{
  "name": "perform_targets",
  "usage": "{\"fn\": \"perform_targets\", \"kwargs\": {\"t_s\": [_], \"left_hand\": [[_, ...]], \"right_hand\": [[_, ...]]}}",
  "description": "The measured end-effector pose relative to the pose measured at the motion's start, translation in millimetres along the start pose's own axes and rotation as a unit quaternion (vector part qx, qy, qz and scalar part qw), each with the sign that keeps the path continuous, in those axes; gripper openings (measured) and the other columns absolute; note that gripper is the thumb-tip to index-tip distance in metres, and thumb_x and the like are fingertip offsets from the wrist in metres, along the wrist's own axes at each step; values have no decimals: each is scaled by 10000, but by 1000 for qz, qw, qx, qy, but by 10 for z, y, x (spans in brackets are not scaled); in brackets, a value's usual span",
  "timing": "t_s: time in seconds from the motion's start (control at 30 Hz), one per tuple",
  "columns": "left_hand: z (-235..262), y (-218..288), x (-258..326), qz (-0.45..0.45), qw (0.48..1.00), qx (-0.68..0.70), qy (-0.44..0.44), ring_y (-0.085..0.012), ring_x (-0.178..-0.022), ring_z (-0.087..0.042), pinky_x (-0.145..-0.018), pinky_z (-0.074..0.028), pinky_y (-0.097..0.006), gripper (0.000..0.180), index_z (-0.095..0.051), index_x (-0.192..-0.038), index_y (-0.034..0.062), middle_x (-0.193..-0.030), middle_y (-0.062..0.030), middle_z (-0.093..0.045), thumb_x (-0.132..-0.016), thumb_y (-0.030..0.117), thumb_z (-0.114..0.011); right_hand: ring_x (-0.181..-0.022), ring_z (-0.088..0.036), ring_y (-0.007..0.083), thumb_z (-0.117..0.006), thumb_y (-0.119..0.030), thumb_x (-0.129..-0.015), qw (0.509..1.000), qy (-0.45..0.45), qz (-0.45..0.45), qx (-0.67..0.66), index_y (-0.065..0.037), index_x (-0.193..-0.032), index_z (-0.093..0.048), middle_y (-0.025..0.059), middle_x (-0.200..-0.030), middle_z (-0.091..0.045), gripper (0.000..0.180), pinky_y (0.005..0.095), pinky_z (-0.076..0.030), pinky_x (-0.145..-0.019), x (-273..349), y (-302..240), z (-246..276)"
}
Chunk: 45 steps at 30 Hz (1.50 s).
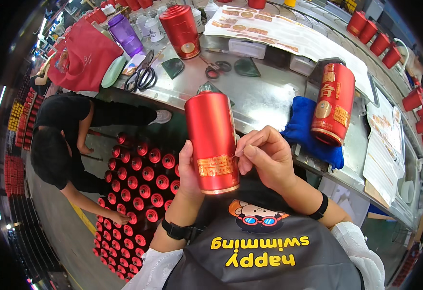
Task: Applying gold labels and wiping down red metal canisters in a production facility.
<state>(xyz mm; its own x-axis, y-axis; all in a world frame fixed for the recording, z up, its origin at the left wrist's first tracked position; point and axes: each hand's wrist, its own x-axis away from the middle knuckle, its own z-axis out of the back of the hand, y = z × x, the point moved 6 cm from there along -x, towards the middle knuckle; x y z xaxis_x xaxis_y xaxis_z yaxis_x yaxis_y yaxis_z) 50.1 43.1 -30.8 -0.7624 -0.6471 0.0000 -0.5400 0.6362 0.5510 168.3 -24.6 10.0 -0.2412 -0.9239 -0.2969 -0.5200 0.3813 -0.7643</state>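
A glossy red bottle (210,135) is tilted slightly in front of me, its narrow neck pointing away. My left hand (188,169) is closed around its left side near the base. On the bottle's lower part sits a gold ornamental label (216,166). Beside that label's right edge, the fingers of my right hand (264,157) are pinched together; whatever lies between the fingertips is too fine to make out. Another red bottle (334,104), with gold labels, lies on a blue cloth (301,123) to the right.
The metal table (264,94) carries black-handled scissors (144,72), smaller scissors (217,70), label sheets (289,34), a standing red bottle (180,31), a purple bottle (124,35) and a red bag (86,55). At left a co-worker (57,140) reaches toward rows of red bottles (139,186).
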Motion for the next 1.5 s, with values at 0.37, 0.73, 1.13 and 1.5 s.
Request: {"fn": "perform_targets", "kwargs": {"t_s": [0.37,0.73,1.13,1.5], "left_hand": [[-50,17,0,-1,1000,-15,6,-263,-1054,-610,-892,-509,-393,721,-431,-1324,-15,-1212,-156,-576,-930,587,-381],[-52,20,5,-10,999,-30,18,-268,-1029,-618,-866,-519,-393,726,-429,-1327,-19,-1199,-166,-583,-923,583,-396],[35,-3,32,-1,998,-15,60,-277,-997,-637,-840,-539,-394,696,-450,-1302,-18,-1163,-177,-604,-924,565,-423],[76,-86,27,30,999,-3,13,-246,-998,-621,-829,-522,-363,711,-455,-1331,44,-1184,-122,-595,-934,622,-343]], "right_hand": [[-648,-554,109,-489,55,-945,995,-39,25,90,-20,-966,-463,195,-1020,-601,82,258,-489,-632,0,-60,-63],[-638,-541,61,-532,70,-920,994,-13,35,100,6,-924,-511,128,-990,-617,67,215,-474,-582,4,-66,-78],[-679,-573,77,-541,91,-886,958,-20,123,257,14,-901,-525,113,-953,-625,80,215,-480,-553,41,-141,-124],[-659,-571,105,-531,31,-942,1000,-5,4,14,-7,-928,-482,131,-982,-613,63,257,-495,-648,-3,5,3]]}}
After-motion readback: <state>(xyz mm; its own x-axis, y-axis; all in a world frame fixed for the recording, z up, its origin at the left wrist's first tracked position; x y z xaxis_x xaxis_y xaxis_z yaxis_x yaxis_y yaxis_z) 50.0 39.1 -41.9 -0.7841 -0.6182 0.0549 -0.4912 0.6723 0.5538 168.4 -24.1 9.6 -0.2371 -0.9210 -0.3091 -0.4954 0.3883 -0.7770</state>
